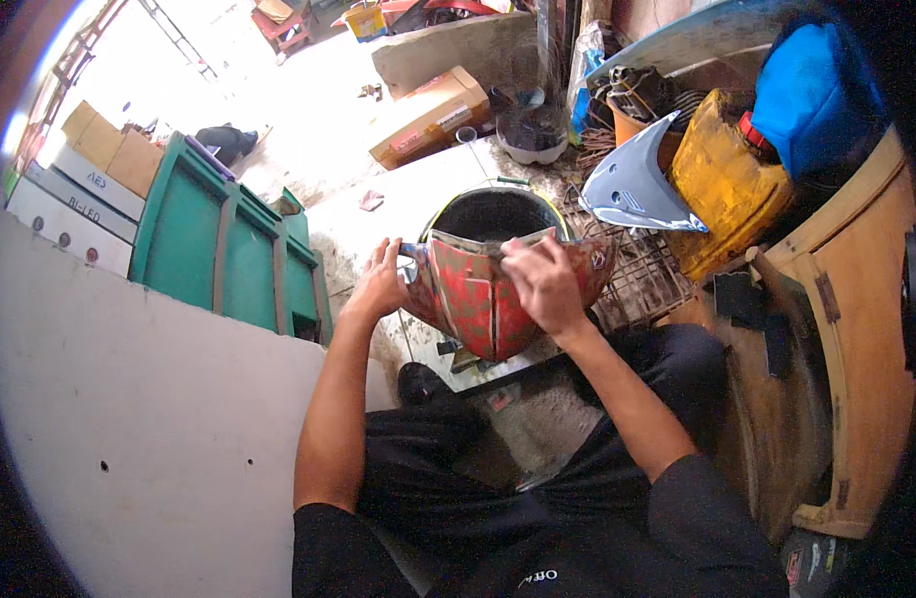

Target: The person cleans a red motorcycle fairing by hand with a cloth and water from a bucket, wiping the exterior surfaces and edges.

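In front of me is a red, wing-shaped motorcycle fairing panel [478,304], its paint worn through in grey-green patches. My left hand [380,284] grips the panel's left end, thumb toward me and fingers on the far side. Over the panel's upper right part, my right hand [543,284] has its fingers bent and pressed together against the surface. Whatever lies under those fingertips is hidden and slightly blurred. Just behind the panel stands a dark round bucket [503,214] with a yellowish rim, partly covered by it.
A grey-blue plastic panel [632,179] leans right of the bucket, beside a dirty yellow jerrycan [727,184]. Wire racking [647,274] lies below them. A wooden frame [862,329] borders the right; a white board [169,429] and green crate [229,234] the left. Farther off lies a cardboard box [433,115].
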The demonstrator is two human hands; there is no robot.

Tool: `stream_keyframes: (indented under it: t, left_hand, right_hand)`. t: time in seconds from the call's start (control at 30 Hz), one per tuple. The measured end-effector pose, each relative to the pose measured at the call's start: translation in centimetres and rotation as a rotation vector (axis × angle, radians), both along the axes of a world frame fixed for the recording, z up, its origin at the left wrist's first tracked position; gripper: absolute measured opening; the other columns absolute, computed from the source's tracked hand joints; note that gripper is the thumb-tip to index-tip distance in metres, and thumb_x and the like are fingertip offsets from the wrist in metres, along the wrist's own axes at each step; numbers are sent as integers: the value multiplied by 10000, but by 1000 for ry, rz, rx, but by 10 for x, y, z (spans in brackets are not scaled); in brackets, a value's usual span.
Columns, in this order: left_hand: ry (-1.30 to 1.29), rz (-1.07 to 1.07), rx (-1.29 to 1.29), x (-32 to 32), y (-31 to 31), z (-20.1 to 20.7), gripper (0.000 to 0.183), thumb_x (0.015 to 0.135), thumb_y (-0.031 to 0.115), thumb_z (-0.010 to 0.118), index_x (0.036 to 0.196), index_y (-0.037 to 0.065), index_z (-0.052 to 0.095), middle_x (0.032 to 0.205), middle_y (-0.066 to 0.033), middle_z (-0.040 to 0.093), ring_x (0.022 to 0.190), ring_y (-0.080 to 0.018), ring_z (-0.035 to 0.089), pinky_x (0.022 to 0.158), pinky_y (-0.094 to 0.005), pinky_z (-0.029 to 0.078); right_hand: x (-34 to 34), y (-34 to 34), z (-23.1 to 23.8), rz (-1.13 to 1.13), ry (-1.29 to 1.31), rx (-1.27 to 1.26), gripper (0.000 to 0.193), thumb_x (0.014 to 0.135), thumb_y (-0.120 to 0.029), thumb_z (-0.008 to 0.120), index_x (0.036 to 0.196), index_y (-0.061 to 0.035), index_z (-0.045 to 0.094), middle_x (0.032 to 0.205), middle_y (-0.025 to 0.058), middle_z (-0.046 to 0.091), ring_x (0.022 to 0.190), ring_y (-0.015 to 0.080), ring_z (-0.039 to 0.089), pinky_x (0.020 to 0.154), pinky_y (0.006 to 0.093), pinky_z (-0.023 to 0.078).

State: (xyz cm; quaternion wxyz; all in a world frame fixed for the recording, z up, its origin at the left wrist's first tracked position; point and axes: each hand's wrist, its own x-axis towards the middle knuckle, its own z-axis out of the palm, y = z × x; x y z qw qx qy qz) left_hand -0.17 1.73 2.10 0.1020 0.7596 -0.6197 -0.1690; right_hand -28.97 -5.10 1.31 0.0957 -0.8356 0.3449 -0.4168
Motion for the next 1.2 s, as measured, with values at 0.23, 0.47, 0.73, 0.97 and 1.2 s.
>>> stream_keyframes:
  t: [0.23, 0.47, 0.73, 0.97, 1.2]
  left_hand:
    - [13, 4, -22, 9, 1, -5, 650, 831, 78, 504, 1434, 33, 266, 1489, -264, 220, 1361, -455, 257, 1118, -467, 277]
    - [18, -9, -21, 3, -2, -2, 645, 837, 106, 524, 1430, 35, 280, 1485, -277, 220, 1376, -444, 236, 1130, -461, 256]
    - [36, 10, 34, -5, -4, 7, 685, 812, 106, 500, 1441, 17, 245, 1491, -279, 209, 1380, -441, 231, 1137, -464, 240]
    - [8, -11, 11, 0, -2, 2, 687, 818, 105, 502, 1446, 21, 235, 1492, -285, 201, 1378, -443, 230, 1138, -467, 238]
    - [13, 5, 6, 1, -2, 1, 664, 836, 113, 511, 1440, 20, 248, 1483, -291, 219, 1368, -459, 240, 1134, -469, 246]
  right_hand:
    - [8, 16, -3, 85, 44, -8, 160, 875, -168, 593, 963, -76, 689, 1079, 66, 684, 1066, 190, 619, 992, 414, 368]
    - [-3, 25, -21, -93, 35, 20, 199, 889, -144, 558, 1033, -69, 673, 1166, 83, 657, 1168, 192, 580, 1042, 438, 346]
    - [-4, 44, -40, -4, 40, -106, 254, 836, -89, 577, 1076, -107, 661, 1169, 51, 662, 1172, 173, 586, 1098, 521, 247]
    - [2, 41, -40, 63, 104, -184, 337, 840, -79, 554, 1169, -99, 625, 1217, 35, 637, 1209, 167, 555, 1130, 571, 159]
    - [11, 66, -63, 265, 234, -194, 346, 843, -95, 531, 1176, -113, 625, 1274, 25, 604, 1253, 138, 512, 1146, 564, 139]
